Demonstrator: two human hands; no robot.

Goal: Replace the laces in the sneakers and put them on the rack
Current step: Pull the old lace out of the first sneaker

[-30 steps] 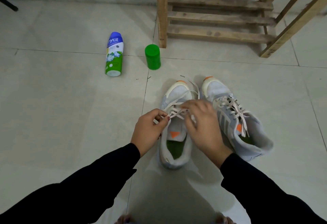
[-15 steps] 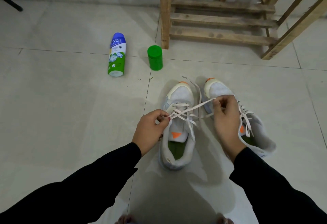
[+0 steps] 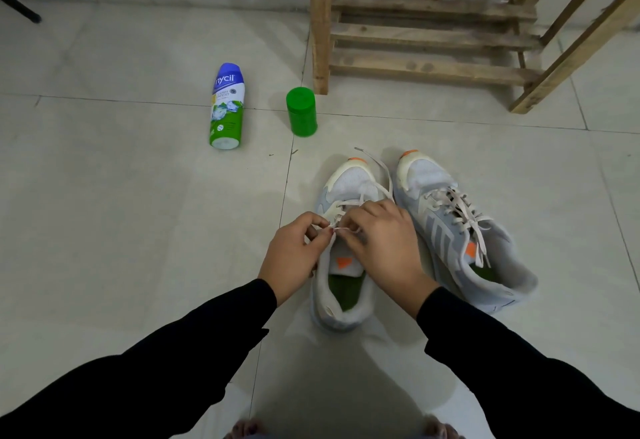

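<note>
Lacing goes on at the sneaker [image 3: 349,179] that stands toe-away on the tile floor [image 3: 138,230], directly in front of the person. Half a second ago the right hand was out to the side, over the second sneaker, drawing a length of white lace taut across. Now the right hand [image 3: 386,244] has come back to the eyelet rows and sits close against the left hand [image 3: 294,260], their fingertips nearly touching above the tongue. Both hands have their fingers curled in a pinch on the lace [image 3: 385,167]. The left holds it at the near eyelets, where it was before, and a short thin stretch shows between the two pinches. A free end trails forward past the toe onto the floor.

Judged from that, one crossing has just been pulled snug and the next eyelet is about to be threaded. The rows nearest the orange tab on the tongue look unlaced, though the hands hide most of them. The second sneaker [image 3: 433,179] lies just beside, angled outward, with its own lace crossed up the rows and the ends loose. The lacing seems past halfway, and the wooden rack [image 3: 415,68] beyond holds no shoes on the slats in view. A Nycil powder bottle [image 3: 227,106] lies on its side and a green cap [image 3: 301,111] stands near the rack's leg, both well apart from the hands.
</note>
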